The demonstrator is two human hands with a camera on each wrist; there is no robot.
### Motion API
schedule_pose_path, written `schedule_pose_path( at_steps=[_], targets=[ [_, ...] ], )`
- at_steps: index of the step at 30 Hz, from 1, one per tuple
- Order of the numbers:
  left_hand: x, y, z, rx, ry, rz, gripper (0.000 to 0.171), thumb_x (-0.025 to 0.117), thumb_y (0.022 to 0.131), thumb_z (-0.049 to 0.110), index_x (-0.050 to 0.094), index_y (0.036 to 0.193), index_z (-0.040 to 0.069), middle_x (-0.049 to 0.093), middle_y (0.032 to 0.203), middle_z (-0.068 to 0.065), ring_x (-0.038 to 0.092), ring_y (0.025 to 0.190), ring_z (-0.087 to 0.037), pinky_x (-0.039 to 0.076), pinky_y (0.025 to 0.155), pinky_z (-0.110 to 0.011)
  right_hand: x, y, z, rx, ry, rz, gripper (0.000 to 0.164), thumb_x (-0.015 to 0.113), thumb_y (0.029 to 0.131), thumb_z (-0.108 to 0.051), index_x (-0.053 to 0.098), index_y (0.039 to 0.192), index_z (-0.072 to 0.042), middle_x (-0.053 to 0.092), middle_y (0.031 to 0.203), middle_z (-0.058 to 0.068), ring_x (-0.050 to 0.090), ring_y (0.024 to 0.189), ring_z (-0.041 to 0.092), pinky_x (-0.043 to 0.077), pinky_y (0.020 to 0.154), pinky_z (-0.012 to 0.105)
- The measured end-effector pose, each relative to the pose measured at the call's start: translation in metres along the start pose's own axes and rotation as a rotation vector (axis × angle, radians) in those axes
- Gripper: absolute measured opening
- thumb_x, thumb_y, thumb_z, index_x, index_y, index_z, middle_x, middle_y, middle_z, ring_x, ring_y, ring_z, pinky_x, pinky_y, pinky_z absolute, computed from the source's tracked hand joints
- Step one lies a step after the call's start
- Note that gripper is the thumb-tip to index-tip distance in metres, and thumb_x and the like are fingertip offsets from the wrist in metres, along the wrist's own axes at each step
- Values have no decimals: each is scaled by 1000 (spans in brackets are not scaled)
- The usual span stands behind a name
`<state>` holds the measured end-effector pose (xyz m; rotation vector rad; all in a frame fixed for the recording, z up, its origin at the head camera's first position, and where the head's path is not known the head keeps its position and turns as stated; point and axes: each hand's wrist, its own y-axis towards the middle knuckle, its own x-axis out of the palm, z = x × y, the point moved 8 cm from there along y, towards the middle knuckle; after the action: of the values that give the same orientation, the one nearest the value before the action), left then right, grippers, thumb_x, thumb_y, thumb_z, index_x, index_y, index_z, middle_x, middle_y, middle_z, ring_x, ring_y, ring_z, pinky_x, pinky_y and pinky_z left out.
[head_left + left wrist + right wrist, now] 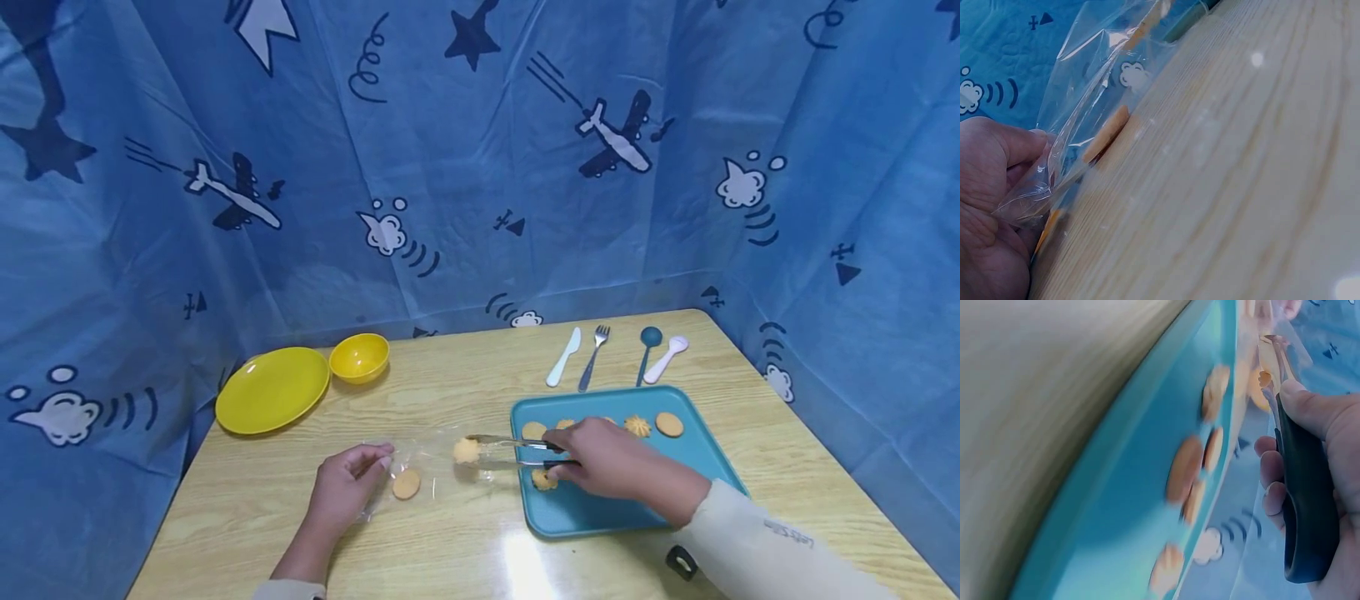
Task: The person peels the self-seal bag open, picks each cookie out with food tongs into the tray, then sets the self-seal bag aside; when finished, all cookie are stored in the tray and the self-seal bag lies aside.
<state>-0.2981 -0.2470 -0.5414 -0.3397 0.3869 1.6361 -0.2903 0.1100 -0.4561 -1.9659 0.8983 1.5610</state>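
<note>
My left hand pinches the edge of a clear plastic bag lying on the table. Inside the bag, near those fingers, is a round flat cookie. In the right hand I grip metal tongs by their black handles. The tongs' tips reach into the bag's right part, at a flower-shaped cookie. Below the right hand lies a teal tray with several cookies, among them a round one and a ridged one; the hand hides part of them.
At the back left, a yellow plate stands beside a yellow bowl. Behind the tray lie a light knife, a fork, a dark spoon and a pale spoon. A blue patterned curtain encloses the table.
</note>
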Motion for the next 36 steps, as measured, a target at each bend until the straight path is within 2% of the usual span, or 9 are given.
schedule_pose_path(
  at_steps=[4,7,9,13,16,18,23,31,36],
  targets=[
    [-1,0,0,6,4,-1,10,74,95,21,75,103,16,74,123,3,67,123,-17,52,110,-34,-13,-39,21,27,-31,49,47,72,95,-36,66,131,-6,76,98,-2,65,71,5,56,64,30],
    [-2,0,1,12,20,6,9,74,95,20,75,103,16,75,121,5,67,122,-16,53,109,-33,-19,-69,38,58,-34,65,46,73,95,-36,67,130,-6,78,107,2,72,85,11,61,70,34],
    [-2,0,2,16,22,10,9,74,95,19,75,103,16,75,120,5,68,121,-16,54,108,-31,-22,-87,49,89,-26,63,45,73,94,-37,68,128,-9,77,109,-1,72,90,10,61,70,32],
    [-2,0,2,19,11,3,9,73,96,19,75,103,15,75,121,4,67,122,-16,53,109,-30,-30,-120,67,143,-9,67,42,73,93,-41,68,124,-12,71,89,-13,59,74,-3,52,60,25],
    [0,0,2,15,11,-9,10,73,96,22,75,103,16,74,123,3,67,123,-17,52,111,-33,-31,-141,80,203,-8,51,43,73,92,-43,68,121,-12,62,79,-18,49,66,-5,44,55,23],
    [1,0,1,12,15,-9,11,73,96,23,75,103,16,74,123,3,67,123,-17,51,111,-35,-30,-152,89,242,-19,33,46,74,91,-45,69,121,-10,64,80,-17,52,67,-4,45,55,23],
    [-1,0,2,-2,44,-4,10,72,97,24,74,104,18,73,124,7,66,124,-15,51,112,-35,-25,-167,101,259,-67,40,50,75,89,-46,70,120,-7,74,92,-8,63,75,0,52,59,27],
    [-2,1,2,1,35,0,11,73,96,24,74,105,17,74,123,6,66,124,-16,52,111,-34,-24,-171,101,281,-84,51,54,76,88,-47,70,121,-4,73,90,-7,59,73,-2,53,59,29],
    [0,0,1,-17,41,-9,10,72,96,24,74,104,19,74,124,8,66,124,-14,52,110,-33,-25,-174,96,290,-104,62,53,79,87,-41,69,124,-4,77,98,-1,73,85,15,63,69,35]
  ],
)
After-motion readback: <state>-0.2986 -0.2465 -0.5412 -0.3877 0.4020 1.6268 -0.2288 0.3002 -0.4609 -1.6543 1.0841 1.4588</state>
